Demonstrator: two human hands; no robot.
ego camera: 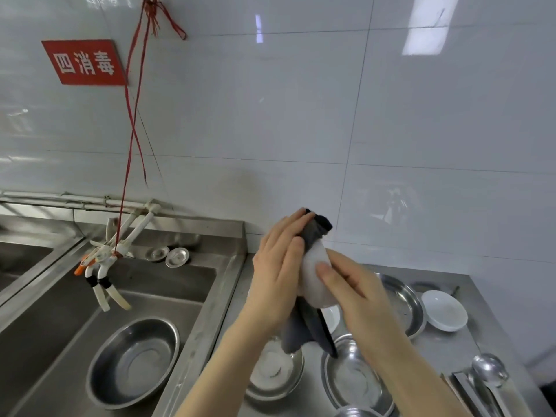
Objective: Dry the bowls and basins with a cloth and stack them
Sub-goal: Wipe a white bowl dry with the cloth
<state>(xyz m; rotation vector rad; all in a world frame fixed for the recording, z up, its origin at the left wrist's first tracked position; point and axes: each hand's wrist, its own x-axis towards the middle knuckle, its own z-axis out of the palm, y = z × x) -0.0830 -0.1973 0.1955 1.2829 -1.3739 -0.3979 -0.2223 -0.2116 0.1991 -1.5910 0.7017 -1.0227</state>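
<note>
Nearest on the desk (445,353) lie three steel basins (355,380) and one ladle (489,370); one sink basin (135,359) sits to the left. Above the desk, the left hand (275,284) curls its fingers round one grey cloth (301,332), pressing it to the held bowl (316,272), which the right hand (358,296) grips, thumb on top. Behind lie a fourth basin (404,302) and two white bowls (444,310), one half hidden by the cloth. Farthest are two strainers (177,257) and one red sign (84,63).
</note>
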